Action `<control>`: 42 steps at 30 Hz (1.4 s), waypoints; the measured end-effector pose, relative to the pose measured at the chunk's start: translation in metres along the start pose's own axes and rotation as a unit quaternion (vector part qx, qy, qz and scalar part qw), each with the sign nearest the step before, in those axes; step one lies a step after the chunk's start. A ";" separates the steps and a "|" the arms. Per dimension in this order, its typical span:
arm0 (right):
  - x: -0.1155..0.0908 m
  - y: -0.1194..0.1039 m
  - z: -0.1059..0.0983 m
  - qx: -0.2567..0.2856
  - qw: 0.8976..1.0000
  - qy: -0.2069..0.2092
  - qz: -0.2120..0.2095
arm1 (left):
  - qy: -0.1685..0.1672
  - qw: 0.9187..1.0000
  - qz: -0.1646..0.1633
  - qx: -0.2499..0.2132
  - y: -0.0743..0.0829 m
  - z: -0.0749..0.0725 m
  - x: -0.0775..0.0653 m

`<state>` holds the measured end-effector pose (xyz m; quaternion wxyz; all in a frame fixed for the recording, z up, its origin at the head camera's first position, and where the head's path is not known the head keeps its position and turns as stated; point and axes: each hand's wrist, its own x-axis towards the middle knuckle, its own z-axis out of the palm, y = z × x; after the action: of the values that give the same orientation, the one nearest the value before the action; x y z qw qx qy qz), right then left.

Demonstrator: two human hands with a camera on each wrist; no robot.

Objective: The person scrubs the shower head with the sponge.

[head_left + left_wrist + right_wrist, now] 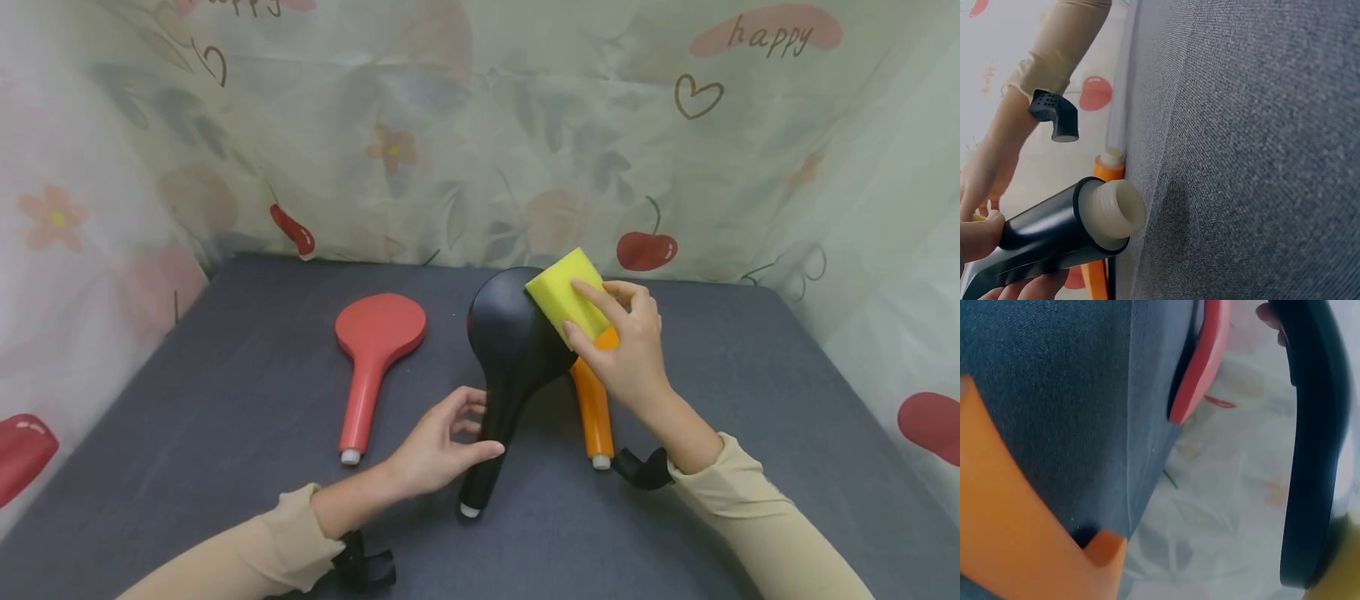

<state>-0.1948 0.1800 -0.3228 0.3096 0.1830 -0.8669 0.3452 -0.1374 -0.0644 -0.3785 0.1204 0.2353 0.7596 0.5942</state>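
Observation:
My left hand [435, 446] grips the handle of a black handheld shower head [510, 329], tilted up off the table with its round head away from me. Its pale threaded end [1124, 209] points toward the left wrist camera. With thumb and fingers, my right hand [630, 346] pinches a yellow sponge [564, 292], which lies against the upper right of the black head's smooth back. The sponge [1339, 569] also shows at the lower right corner of the right wrist view. Below the right hand, an orange shower head [592, 408] is partly hidden by the black one and the hand.
A red shower head [378, 329] lies on the dark grey table [247, 400] to the left. Patterned cloth [487, 150] hangs behind the table and along both sides. Black straps or mounts [643, 468] hang at both wrists.

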 end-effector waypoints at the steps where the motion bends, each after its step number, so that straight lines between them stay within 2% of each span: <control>1: 0.001 0.000 -0.001 0.000 1.000 0.001 -0.002 | 0.000 1.000 0.002 0.000 0.000 0.000 0.000; 9: 0.011 0.006 -0.007 0.019 0.998 0.016 0.056 | -0.006 1.000 0.010 -0.009 0.001 0.002 -0.001; 17: 0.009 -0.003 -0.007 0.021 1.000 -0.003 0.008 | -0.004 1.000 0.022 0.001 0.002 0.005 -0.002; 24: 0.015 0.000 -0.011 0.018 0.999 0.017 0.036 | -0.012 0.999 0.029 0.019 0.004 0.006 -0.005; 27: 0.014 -0.006 -0.010 0.012 1.000 0.014 0.015 | -0.013 0.999 0.028 0.023 0.004 0.007 -0.004; 33: 0.007 -0.020 -0.007 -0.030 0.997 -0.013 -0.067 | -0.010 0.999 0.025 0.026 0.006 0.008 -0.006; 35: 0.006 -0.022 -0.007 -0.039 0.996 -0.014 -0.074 | -0.009 0.999 0.028 0.027 0.006 0.008 -0.006; 39: 0.008 -0.023 -0.008 -0.052 0.997 0.000 -0.062 | -0.004 0.998 0.048 0.041 0.005 0.009 -0.006; 42: 0.006 -0.025 -0.005 -0.055 0.996 0.004 -0.065 | -0.007 0.998 0.043 0.046 0.005 0.009 -0.006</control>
<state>-0.1838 0.1661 -0.3038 0.3448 0.2201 -0.8695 0.2768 -0.1269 -0.0591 -0.3765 0.0894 0.2768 0.7745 0.5618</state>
